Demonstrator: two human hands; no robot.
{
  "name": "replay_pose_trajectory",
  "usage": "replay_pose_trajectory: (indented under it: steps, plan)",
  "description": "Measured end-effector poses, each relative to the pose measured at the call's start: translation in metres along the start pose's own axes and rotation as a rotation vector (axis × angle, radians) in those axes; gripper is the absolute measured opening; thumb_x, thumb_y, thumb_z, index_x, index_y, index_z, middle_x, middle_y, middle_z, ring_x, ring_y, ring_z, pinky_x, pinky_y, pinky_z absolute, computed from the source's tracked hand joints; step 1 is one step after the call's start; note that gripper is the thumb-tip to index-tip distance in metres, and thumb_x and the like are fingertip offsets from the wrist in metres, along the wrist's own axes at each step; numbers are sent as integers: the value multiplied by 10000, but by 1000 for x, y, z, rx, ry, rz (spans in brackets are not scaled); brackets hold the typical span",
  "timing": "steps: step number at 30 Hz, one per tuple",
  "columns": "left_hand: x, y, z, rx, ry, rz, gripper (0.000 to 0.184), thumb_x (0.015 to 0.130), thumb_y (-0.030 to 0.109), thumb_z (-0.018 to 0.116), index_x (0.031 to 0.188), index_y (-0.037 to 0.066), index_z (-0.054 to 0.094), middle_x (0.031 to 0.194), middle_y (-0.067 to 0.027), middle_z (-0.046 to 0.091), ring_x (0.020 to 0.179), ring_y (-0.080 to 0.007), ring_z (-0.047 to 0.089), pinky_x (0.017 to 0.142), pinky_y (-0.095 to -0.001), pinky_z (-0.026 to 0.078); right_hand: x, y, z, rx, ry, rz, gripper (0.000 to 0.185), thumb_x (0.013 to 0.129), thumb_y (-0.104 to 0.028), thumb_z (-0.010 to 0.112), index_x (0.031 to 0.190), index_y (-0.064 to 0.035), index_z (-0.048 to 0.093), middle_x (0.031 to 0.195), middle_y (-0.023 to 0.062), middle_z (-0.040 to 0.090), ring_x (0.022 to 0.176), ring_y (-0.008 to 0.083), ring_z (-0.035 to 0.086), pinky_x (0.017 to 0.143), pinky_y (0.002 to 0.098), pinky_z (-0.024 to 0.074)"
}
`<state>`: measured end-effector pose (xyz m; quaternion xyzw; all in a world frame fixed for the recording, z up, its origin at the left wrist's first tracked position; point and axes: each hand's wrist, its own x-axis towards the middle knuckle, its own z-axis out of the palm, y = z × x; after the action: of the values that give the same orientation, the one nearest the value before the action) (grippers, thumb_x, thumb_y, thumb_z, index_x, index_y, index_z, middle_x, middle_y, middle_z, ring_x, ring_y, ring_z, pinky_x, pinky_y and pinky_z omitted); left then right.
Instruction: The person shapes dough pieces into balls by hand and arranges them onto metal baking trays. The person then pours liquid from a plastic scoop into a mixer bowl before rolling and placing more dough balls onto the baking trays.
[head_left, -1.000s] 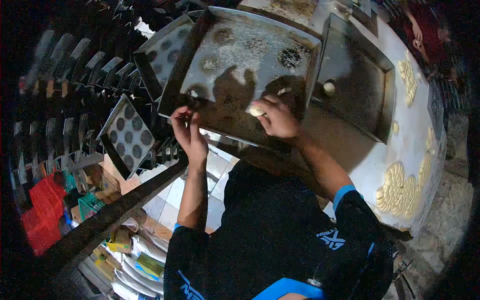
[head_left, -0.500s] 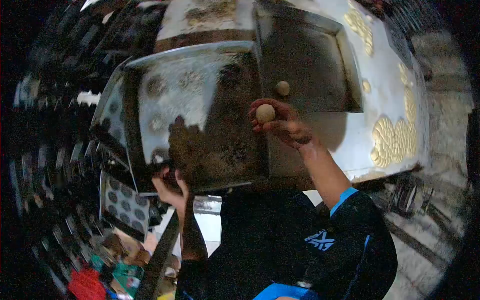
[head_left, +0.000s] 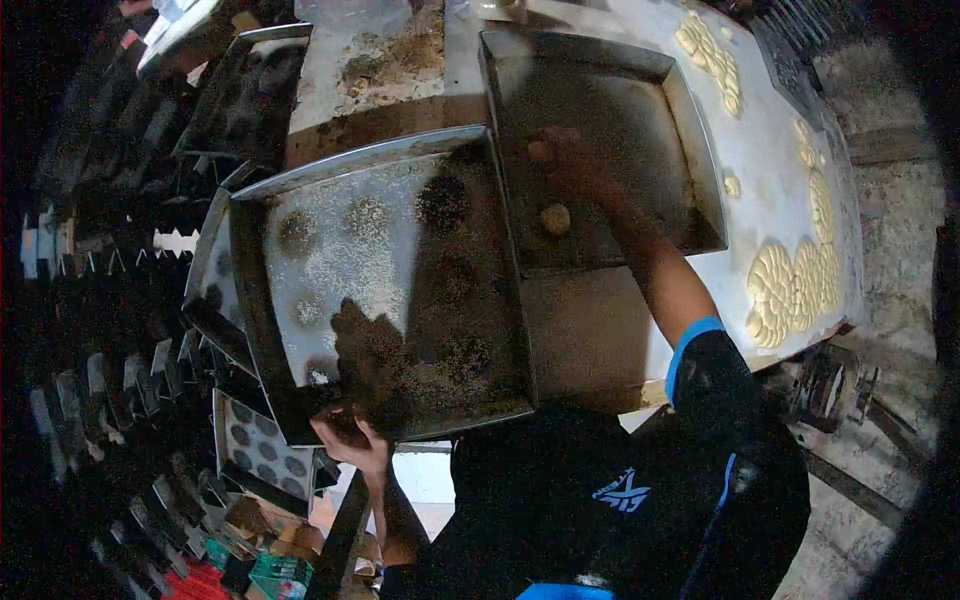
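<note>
While the right hand [head_left: 575,163], grip too dark to tell, is near a dough ball [head_left: 555,219] in the upper-centre tray [head_left: 625,95], the left hand [head_left: 355,438], thumb and fingers parted, meets the centre-left speckled tray [head_left: 330,255].

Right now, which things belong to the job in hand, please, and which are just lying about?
Seemingly in the job: right hand, over the plain tray; dough ball; left hand, at the speckled tray; perhaps dough pieces.
Seemingly lying about: red crate; green crate.
</note>
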<state>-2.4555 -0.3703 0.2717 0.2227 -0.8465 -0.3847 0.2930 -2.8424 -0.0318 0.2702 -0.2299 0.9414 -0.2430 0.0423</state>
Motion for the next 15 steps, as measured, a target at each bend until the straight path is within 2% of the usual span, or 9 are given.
replay_pose_trajectory:
  steps: [2, 3, 5, 6, 8, 11, 12, 14, 15]
  plan:
    - [-4, -6, -3, 54, -14, -14, 352, 881, 255, 607, 1031, -41, 490, 1005, -167, 485, 860, -282, 515, 770, -371, 445, 4, -6, -15, 605, -92, 458, 538, 752, -125, 704, 1257, -80, 522, 1214, 164, 569, 1143, 348, 541, 969, 461, 439]
    - [-7, -13, -6, 109, -30, -39, 402, 881, 255, 620, 1099, -59, 496, 1093, -202, 503, 944, -312, 532, 844, -390, 445, -12, 0, -5, 621, -72, 466, 538, 752, -125, 704, 1257, -80, 522, 1214, 164, 569, 1143, 348, 541, 969, 461, 439]
    - [-12, -36, -8, 99, 20, -84, 468, 880, 253, 631, 1177, -71, 471, 1182, -237, 485, 1058, -340, 502, 918, -409, 415, -64, 10, 24, 14, 819, -202, 527, 753, -119, 700, 1248, -53, 535, 1197, 192, 564, 1159, 343, 530, 958, 444, 442]
    - [-8, -40, -7, 83, 80, -154, 539, 880, 252, 641, 1255, -83, 446, 1272, -272, 467, 1173, -368, 472, 993, -427, 386, -98, 6, 7, 7, 852, -162, 527, 753, -119, 700, 1248, -53, 535, 1197, 192, 564, 1159, 343, 530, 958, 444, 442]
    - [17, -4, -6, 328, -162, -20, 661, 868, 252, 665, 1355, -83, 367, 1370, -306, 395, 1315, -393, 344, 1057, -447, 334, -186, -6, -47, -15, 618, 90, 471, 752, -88, 696, 1198, -20, 562, 1126, 187, 592, 1094, 332, 574, 913, 409, 468]
    - [46, 62, 46, -22, -434, 40, 422, 864, 193, 668, 1173, -42, 502, 1077, -185, 540, 1034, -291, 535, 886, -339, 433, -297, 21, -27, 220, 646, 402, 349, 745, -62, 665, 1084, -8, 603, 1006, 158, 634, 947, 310, 625, 867, 389, 483]
    - [45, 105, 73, 231, -500, 11, 315, 828, 113, 670, 1089, 6, 530, 951, -112, 515, 883, -238, 539, 774, -274, 438, -331, 32, -19, 332, 582, 537, 310, 732, -53, 644, 1039, -18, 616, 982, 153, 645, 919, 324, 629, 894, 404, 470]
    - [29, 172, 136, -256, -760, 488, 441, 751, 139, 700, 1145, 24, 540, 1011, -147, 548, 943, -268, 567, 797, -306, 473, -391, 46, -32, 249, 567, 599, 293, 733, -37, 647, 1021, -3, 606, 961, 137, 643, 884, 273, 631, 813, 370, 488]
    - [24, 215, 159, -223, -984, 640, 504, 717, 176, 708, 1168, 27, 541, 1058, -162, 557, 989, -282, 567, 834, -338, 476, -408, 53, -31, 212, 494, 615, 277, 734, -20, 650, 1003, 12, 596, 940, 121, 640, 849, 222, 633, 732, 335, 506]
